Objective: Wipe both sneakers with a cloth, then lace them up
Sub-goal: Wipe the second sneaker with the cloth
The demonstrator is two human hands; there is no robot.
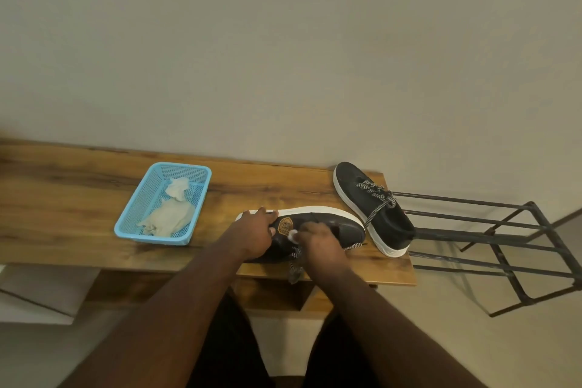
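Sneaker (327, 224) gripped by left hand (255, 235); right hand (321, 241) (curled) presses cloth (293, 235).

Black canvas sneakers (318, 224), white soles, black-white speckled laces (376, 195); orange badge (285, 225) on near one. Blue mesh plastic basket (143, 198) at 9 o'clock, beige-white cloths (171, 214) inside. Brown wood-grain bench (78, 198).
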